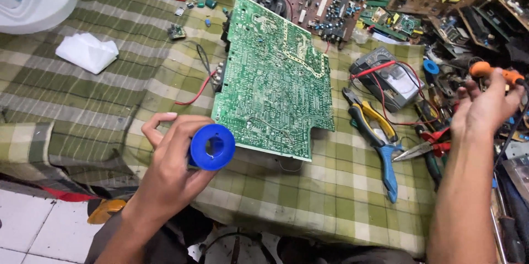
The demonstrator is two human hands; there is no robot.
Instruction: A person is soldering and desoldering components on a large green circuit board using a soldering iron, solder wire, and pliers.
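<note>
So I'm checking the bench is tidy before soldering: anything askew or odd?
Yes: the green circuit board lies at a slant, its near corner overhanging the checked cloth's edge, and loose small parts are scattered behind it.

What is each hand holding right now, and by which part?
The left hand grips a blue solder spool around its barrel, behind the front flange. The right hand holds a soldering iron by its orange handle.

— What covers the counter (pixel 330 209)?
— A green plaid cloth (pixel 110 82), hanging over the near edge.
— And on it?
— A green circuit board (pixel 275 77) in the middle, crumpled white tissue (pixel 87 52) far left, pliers (pixel 374 132) and a multimeter (pixel 386 77) to the right, brown boards (pixel 325 0) at the far side.
</note>
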